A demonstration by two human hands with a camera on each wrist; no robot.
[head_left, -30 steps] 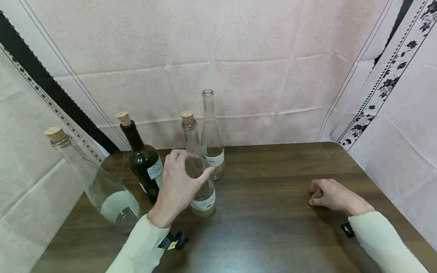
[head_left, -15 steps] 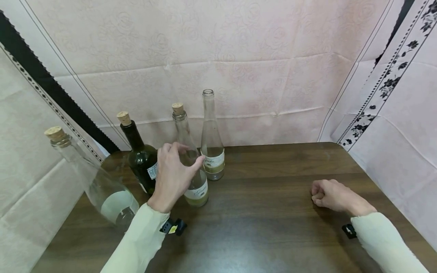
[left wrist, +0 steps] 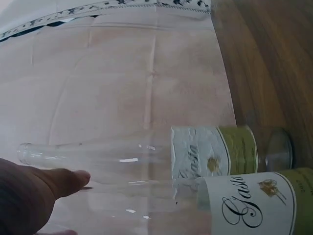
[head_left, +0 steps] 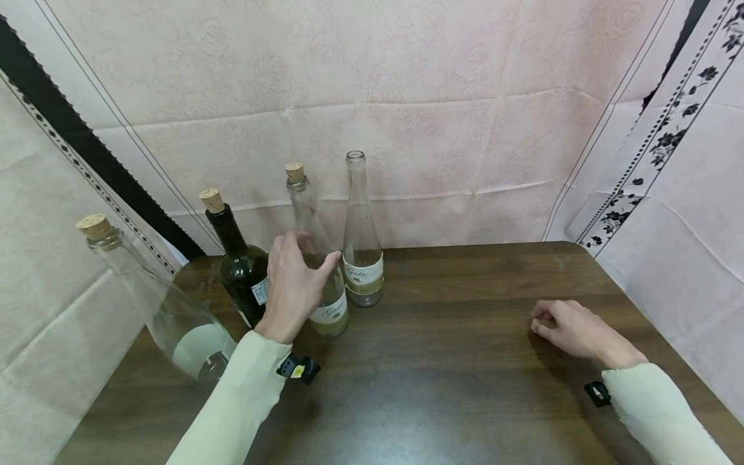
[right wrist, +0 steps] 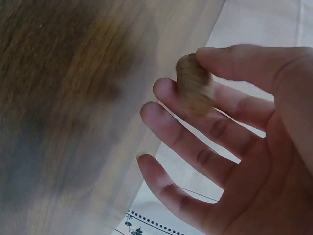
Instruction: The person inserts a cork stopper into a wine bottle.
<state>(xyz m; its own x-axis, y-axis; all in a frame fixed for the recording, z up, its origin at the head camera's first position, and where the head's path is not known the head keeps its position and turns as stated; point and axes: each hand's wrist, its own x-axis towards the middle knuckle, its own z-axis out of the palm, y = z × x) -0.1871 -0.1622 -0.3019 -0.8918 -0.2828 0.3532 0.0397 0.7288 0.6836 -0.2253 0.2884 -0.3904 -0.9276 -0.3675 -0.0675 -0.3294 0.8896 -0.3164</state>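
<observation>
My left hand point(head_left: 293, 284) grips a slim clear glass bottle point(head_left: 328, 313) around its upper body, fingers behind and thumb on the right. A cork stands in that bottle's mouth, and a white and green label wraps its lower part. Just behind it to the right, an uncorked clear bottle point(head_left: 365, 274) of the same kind stands upright. In the left wrist view the held bottle's label point(left wrist: 244, 205) shows large script. At the right of the table, my right hand point(head_left: 572, 326) pinches a cork point(right wrist: 194, 85) between thumb and fingers; in the head view the hand hides it.
Left of my left hand stands a dark green corked bottle point(head_left: 241, 271), partly hidden by the hand. A large clear corked bottle point(head_left: 157, 303) is at the far left. The wooden table point(head_left: 442, 361) ends at patterned cloth point(head_left: 442, 129) behind and at the sides.
My left hand has moved the corked clear bottle back and to the left, beside the uncorked one. My right hand, with the cork, has shifted only slightly.
</observation>
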